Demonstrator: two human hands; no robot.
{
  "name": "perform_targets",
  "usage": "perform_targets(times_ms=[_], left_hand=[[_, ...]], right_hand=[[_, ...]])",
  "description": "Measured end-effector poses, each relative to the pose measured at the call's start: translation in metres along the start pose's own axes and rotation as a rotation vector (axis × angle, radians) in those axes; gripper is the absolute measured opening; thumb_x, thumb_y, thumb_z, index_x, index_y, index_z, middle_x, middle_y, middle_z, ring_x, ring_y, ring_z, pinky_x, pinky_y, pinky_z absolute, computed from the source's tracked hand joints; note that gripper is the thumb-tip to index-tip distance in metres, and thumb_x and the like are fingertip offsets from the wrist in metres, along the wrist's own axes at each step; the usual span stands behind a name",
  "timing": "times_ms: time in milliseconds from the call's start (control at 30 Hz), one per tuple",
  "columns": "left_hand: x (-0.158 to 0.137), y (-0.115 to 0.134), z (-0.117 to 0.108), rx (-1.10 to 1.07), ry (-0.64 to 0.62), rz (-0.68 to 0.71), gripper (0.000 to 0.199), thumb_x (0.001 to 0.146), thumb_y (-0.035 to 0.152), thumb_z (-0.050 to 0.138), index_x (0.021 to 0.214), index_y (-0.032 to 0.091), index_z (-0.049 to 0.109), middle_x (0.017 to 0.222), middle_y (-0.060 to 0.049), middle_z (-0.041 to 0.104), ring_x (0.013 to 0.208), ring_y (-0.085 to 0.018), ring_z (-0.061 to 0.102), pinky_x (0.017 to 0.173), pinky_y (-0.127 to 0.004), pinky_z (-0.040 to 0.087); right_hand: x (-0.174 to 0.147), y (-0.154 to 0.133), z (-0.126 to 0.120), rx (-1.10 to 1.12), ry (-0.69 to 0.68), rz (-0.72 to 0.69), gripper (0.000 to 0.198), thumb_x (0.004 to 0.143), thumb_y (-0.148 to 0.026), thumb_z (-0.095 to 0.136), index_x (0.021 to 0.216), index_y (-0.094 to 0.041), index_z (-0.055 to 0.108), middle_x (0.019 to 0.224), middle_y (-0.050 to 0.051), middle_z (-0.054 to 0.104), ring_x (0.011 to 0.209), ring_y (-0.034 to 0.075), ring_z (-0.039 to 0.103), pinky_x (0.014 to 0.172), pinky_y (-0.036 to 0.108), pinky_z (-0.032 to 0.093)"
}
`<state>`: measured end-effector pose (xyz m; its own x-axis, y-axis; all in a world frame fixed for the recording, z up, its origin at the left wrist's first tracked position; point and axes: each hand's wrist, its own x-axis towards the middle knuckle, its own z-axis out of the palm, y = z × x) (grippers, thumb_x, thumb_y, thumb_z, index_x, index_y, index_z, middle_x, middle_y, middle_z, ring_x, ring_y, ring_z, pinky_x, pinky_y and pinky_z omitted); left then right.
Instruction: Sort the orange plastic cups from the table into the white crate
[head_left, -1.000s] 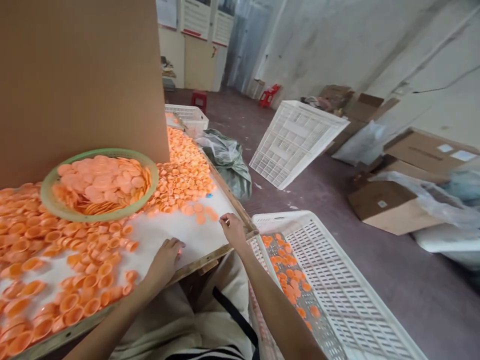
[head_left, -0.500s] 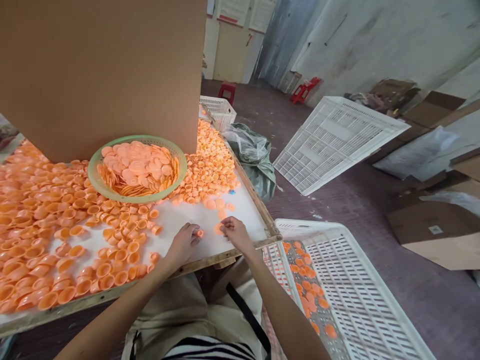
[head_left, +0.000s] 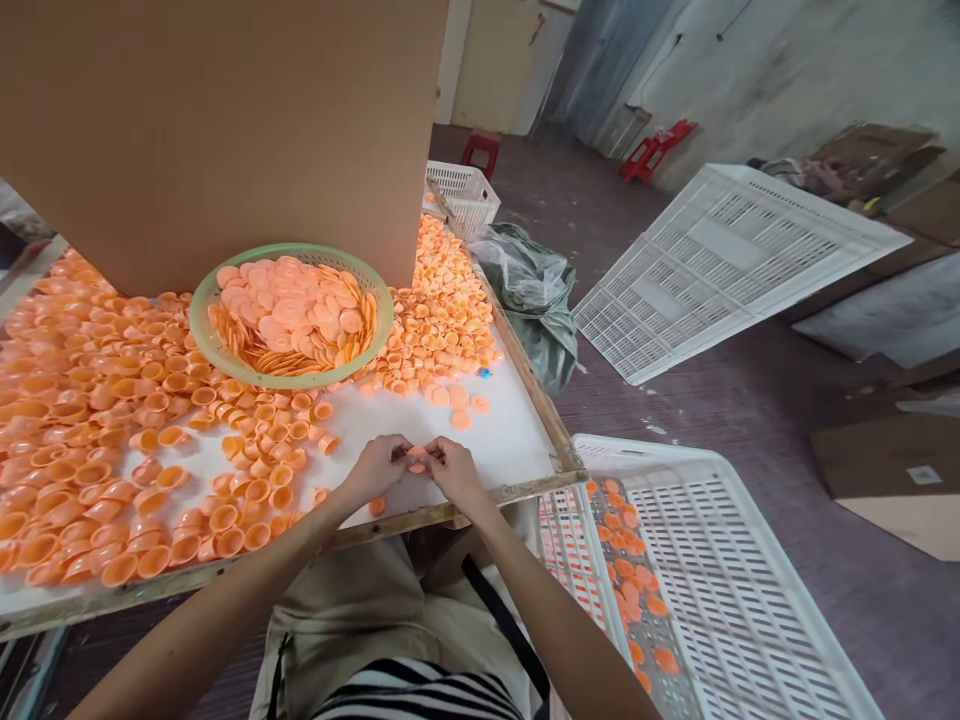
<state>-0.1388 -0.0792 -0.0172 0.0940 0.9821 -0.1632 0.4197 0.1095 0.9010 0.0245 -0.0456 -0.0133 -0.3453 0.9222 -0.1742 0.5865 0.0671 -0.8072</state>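
Over the white tabletop near the front edge, my left hand and my right hand meet with closed fingers. Between their fingertips shows a flat, round orange plastic disc. The small orange cup that my left hand held is hidden behind the fingers and disc. Beyond the hands, several loose discs lie on the table. One orange piece rests by the table edge below my left wrist. Many small orange cups spread over the table to the left.
A green basket heaped with orange discs stands among the cups, before a large cardboard box. A wooden rim edges the table. Right of it are a white crate holding orange pieces, a tilted crate and a green sack.
My hands have come together, with my right hand bringing a disc from the table to the cup in my left. The camera view has shifted slightly.
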Motion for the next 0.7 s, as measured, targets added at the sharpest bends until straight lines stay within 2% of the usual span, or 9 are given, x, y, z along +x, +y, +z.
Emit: perform_targets(times_ms=[133,300,433,533,633,700], left_hand=[[0.003,-0.001,0.0,-0.159,-0.078,-0.062,0.012,0.08,0.021,0.049,0.08,0.01,0.054,0.063,-0.002,0.057,0.052,-0.01,0.052,0.052,-0.02,0.04],[0.007,0.0,0.001,-0.175,-0.093,-0.102,0.011,0.077,0.019,0.053,0.084,0.01,0.055,0.066,-0.003,0.06,0.052,-0.009,0.054,0.051,-0.019,0.042],[0.014,0.006,0.002,-0.142,-0.109,-0.213,0.009,0.072,0.008,0.05,0.08,0.01,0.054,0.062,-0.003,0.058,0.049,-0.01,0.053,0.046,-0.018,0.039],[0.023,0.011,0.0,-0.106,-0.126,-0.294,0.012,0.066,0.003,0.05,0.076,0.009,0.052,0.058,-0.004,0.057,0.047,-0.011,0.052,0.043,-0.019,0.038],[0.032,0.014,-0.003,-0.189,-0.183,-0.383,0.009,0.066,0.005,0.055,0.075,0.007,0.053,0.057,-0.006,0.057,0.048,-0.015,0.054,0.044,-0.023,0.043],[0.035,0.015,-0.004,-0.239,-0.211,-0.439,0.008,0.066,0.005,0.055,0.073,0.006,0.054,0.056,-0.007,0.057,0.049,-0.016,0.055,0.047,-0.025,0.047]], right_hand=[[-0.001,0.001,0.0,0.004,-0.02,0.023,0.017,0.079,-0.031,0.054,0.079,-0.014,0.057,0.071,0.003,0.061,0.064,0.012,0.055,0.06,0.022,0.041],[0.001,0.0,-0.003,0.052,-0.093,0.038,0.012,0.08,-0.026,0.052,0.083,-0.014,0.055,0.071,0.002,0.061,0.061,0.011,0.056,0.058,0.021,0.043],[0.013,-0.006,-0.005,0.004,-0.146,0.232,0.008,0.079,-0.021,0.056,0.081,-0.014,0.052,0.068,0.003,0.061,0.054,0.012,0.056,0.051,0.021,0.043],[0.026,-0.013,-0.011,0.061,-0.281,0.397,0.007,0.079,-0.016,0.056,0.081,-0.011,0.052,0.065,0.006,0.061,0.05,0.014,0.057,0.046,0.022,0.044],[0.036,-0.019,-0.017,0.106,-0.418,0.435,0.008,0.079,-0.012,0.055,0.073,-0.008,0.055,0.062,0.009,0.061,0.048,0.013,0.056,0.046,0.022,0.045],[0.038,-0.026,-0.021,0.102,-0.446,0.444,0.011,0.079,-0.01,0.054,0.068,-0.007,0.055,0.059,0.009,0.06,0.046,0.013,0.055,0.045,0.021,0.045]])
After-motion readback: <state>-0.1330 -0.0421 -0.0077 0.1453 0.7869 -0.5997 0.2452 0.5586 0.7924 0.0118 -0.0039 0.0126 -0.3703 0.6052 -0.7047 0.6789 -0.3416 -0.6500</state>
